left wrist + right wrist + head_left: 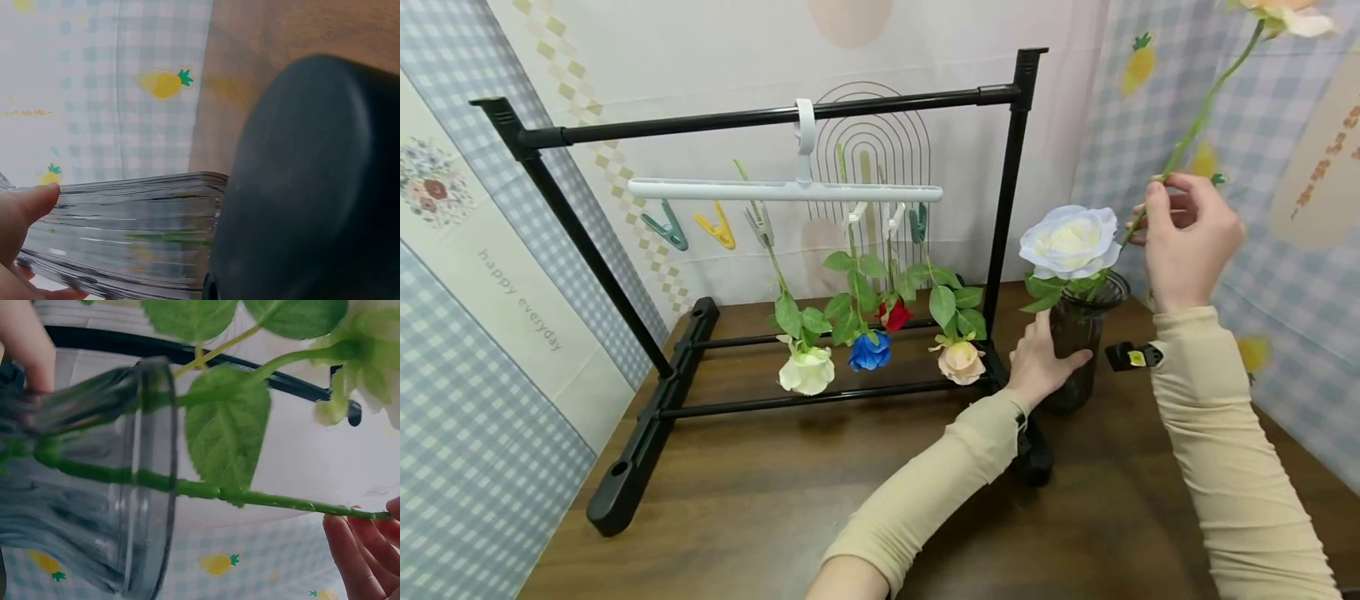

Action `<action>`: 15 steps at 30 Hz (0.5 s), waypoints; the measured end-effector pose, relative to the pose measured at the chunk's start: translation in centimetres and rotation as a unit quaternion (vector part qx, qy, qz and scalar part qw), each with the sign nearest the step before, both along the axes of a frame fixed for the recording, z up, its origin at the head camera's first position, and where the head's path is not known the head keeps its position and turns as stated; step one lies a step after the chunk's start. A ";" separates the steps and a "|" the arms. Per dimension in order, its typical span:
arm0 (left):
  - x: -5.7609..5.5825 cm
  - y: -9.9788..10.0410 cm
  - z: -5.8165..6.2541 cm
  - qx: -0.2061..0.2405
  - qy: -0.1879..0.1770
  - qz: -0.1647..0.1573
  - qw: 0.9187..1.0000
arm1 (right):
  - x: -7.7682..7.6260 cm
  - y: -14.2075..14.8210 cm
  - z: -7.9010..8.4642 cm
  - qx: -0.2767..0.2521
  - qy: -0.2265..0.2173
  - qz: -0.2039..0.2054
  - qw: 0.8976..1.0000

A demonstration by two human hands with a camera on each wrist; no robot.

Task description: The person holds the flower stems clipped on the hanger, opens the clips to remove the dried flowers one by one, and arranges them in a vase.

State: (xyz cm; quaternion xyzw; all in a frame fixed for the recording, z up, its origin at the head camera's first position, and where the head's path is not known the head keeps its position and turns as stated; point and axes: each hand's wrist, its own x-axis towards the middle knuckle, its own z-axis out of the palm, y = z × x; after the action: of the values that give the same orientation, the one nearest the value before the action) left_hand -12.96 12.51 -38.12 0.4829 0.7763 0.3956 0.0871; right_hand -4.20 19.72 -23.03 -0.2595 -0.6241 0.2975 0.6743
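Observation:
My left hand (1039,364) grips a dark-tinted, ribbed glass vase (1073,354), thumb on one side and fingers on the other. In the left wrist view the clear wall of the vase (144,231) lies under the thumb. A pale blue-white rose (1070,242) stands in the vase with leaves at its rim. My right hand (1197,237) pinches the long green stem (1206,112) of a peach rose (1288,15), whose bloom is partly cut off at the top of the head view. The right wrist view shows the pinched stem (275,501) running down inside the glass.
Left of the vase stands a black rack (775,121) with a white hanger (786,191). Clips on it hold several upside-down roses, including a white rose (807,369), blue rose (870,351) and peach rose (961,362). A yellow clip (717,225) hangs without a flower.

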 end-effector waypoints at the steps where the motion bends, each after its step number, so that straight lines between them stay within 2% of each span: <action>1: 0.1 0.0 0.0 0.001 0.007 0.007 1.000 | 0.0 0.1 0.1 -0.001 -0.008 0.001 1.000; 4: 0.4 0.0 0.1 0.001 0.023 0.020 1.000 | -0.1 0.1 0.2 0.005 -0.045 -0.015 0.999; 10: 0.9 -0.1 0.3 -0.006 0.033 0.016 0.999 | 0.1 -0.6 -1.1 0.022 -0.131 -0.094 0.987; 15: 1.0 -0.2 0.6 -0.013 0.044 0.018 0.999 | 0.4 -1.3 -2.5 0.030 -0.187 -0.109 0.976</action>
State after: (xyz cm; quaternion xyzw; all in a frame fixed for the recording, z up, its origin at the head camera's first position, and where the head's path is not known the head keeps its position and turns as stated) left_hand -11.98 12.29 -37.56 0.4847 0.7930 0.3654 0.0516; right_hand -3.78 18.37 -25.56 -0.3561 -0.7158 0.1497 0.5817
